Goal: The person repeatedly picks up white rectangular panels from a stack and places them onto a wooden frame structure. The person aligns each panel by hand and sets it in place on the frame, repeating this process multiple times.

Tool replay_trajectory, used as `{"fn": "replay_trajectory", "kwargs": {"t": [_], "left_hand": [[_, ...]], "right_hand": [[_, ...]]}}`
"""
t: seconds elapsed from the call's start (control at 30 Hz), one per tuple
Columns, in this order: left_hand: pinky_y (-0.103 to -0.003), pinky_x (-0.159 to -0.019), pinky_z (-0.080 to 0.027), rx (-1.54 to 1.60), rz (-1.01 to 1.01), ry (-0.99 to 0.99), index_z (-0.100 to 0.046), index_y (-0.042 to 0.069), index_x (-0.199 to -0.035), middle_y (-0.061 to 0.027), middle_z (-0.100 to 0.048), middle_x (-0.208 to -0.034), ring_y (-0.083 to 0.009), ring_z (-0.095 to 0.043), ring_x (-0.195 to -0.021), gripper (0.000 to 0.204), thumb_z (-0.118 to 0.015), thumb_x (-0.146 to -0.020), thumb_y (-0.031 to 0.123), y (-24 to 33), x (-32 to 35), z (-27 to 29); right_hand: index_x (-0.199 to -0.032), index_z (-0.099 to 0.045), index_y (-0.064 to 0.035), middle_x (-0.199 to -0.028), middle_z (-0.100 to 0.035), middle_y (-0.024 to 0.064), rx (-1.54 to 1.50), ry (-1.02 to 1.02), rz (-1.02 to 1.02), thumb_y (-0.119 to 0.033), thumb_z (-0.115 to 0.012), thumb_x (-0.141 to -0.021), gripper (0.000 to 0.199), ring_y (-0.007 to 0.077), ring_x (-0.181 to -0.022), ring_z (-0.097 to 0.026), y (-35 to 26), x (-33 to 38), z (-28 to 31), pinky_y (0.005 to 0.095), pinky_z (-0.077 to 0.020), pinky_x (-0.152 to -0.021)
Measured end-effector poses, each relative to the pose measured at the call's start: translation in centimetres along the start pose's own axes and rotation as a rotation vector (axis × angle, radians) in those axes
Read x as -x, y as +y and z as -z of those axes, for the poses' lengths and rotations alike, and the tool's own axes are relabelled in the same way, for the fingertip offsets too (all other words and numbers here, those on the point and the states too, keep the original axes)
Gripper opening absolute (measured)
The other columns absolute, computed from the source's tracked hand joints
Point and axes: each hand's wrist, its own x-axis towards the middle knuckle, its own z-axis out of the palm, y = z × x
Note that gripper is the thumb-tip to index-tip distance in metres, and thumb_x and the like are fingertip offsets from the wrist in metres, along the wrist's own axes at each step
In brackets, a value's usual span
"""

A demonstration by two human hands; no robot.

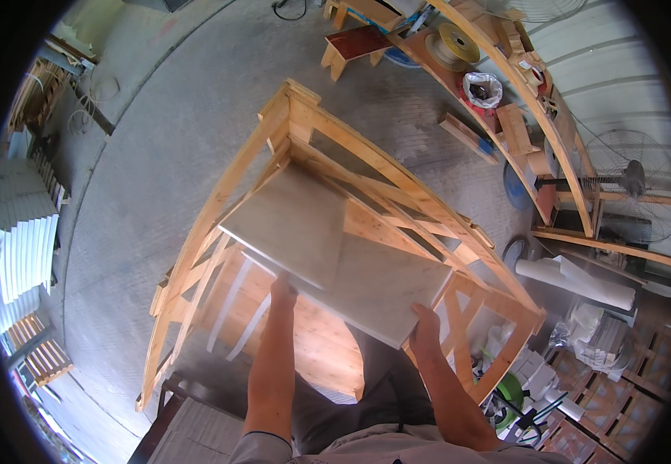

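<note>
A flat grey slab with pale edges (386, 290) is held between my two hands inside a large open wooden crate (219, 189). My left hand (283, 288) is closed on the slab's near edge. My right hand (425, 326) grips its right-hand edge close to the near corner. A similar grey slab (289, 220) lies at the crate's far left, and the two overlap in view. Whether they touch I cannot tell. White strips (231, 301) run along the bare wood inside the crate, left of my left hand.
Stacked slabs (189, 433) are at the lower left by my legs. A wooden rack (459, 100) with spools and a lined bucket curves along the upper right, near a fan (633, 182). White rolls (575, 282) and pallets (621, 402) occupy the right.
</note>
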Motion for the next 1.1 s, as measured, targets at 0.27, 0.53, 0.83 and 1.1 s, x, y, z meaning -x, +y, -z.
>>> {"fn": "replay_trajectory", "kwargs": {"t": [0.27,0.53,0.83,1.1], "left_hand": [[-0.041,-0.081,-0.055,0.021,-0.008,-0.029,-0.052,-0.004,-0.116,-0.0133,-0.061,-0.111,-0.0277,-0.062,-0.099,0.035,-0.056,-0.092,0.022,-1.0,-4.2,-2.0],[-0.041,-0.081,-0.055,0.006,-0.017,-0.027,-0.051,-0.004,-0.118,-0.0141,-0.06,-0.112,-0.028,-0.061,-0.101,0.037,-0.054,-0.093,0.023,-1.9,-7.0,-3.2],[-0.042,-0.081,-0.054,-0.155,-0.167,-0.036,-0.05,-0.005,-0.12,-0.0149,-0.059,-0.113,-0.0283,-0.061,-0.102,0.039,-0.052,-0.094,0.025,0.2,-3.7,-4.3],[-0.042,-0.081,-0.054,-0.562,-0.508,-0.144,-0.049,-0.005,-0.121,-0.0156,-0.058,-0.114,-0.0286,-0.06,-0.104,0.041,-0.049,-0.095,0.026,1.9,0.1,-13.4]], "right_hand": [[-0.102,-0.06,0.0057,-0.097,-0.063,0.0162,0.079,0.064,0.186,-0.015,-0.053,-0.087,0.027,0.0267,-0.092,-0.061,3.4,-3.4,-0.5,0.0374,-0.0483,-0.081],[-0.114,-0.052,0.0043,-0.106,-0.058,0.0125,-0.061,0.115,-0.083,-0.008,-0.057,-0.083,0.034,0.0243,-0.098,-0.059,2.5,-4.1,-2.5,0.0347,-0.0491,-0.084],[-0.113,-0.057,0.0044,-0.097,-0.062,0.0112,-0.207,0.171,-0.131,-0.013,-0.055,-0.084,0.033,0.022,-0.091,-0.059,3.5,-3.2,-2.9,0.0335,-0.0457,-0.083],[-0.11,-0.056,0.0049,-0.097,-0.061,0.0128,0.137,0.153,-0.033,-0.019,-0.057,-0.087,0.033,0.021,-0.089,-0.058,5.2,-3.1,-1.7,0.0346,-0.0457,-0.077]]}}
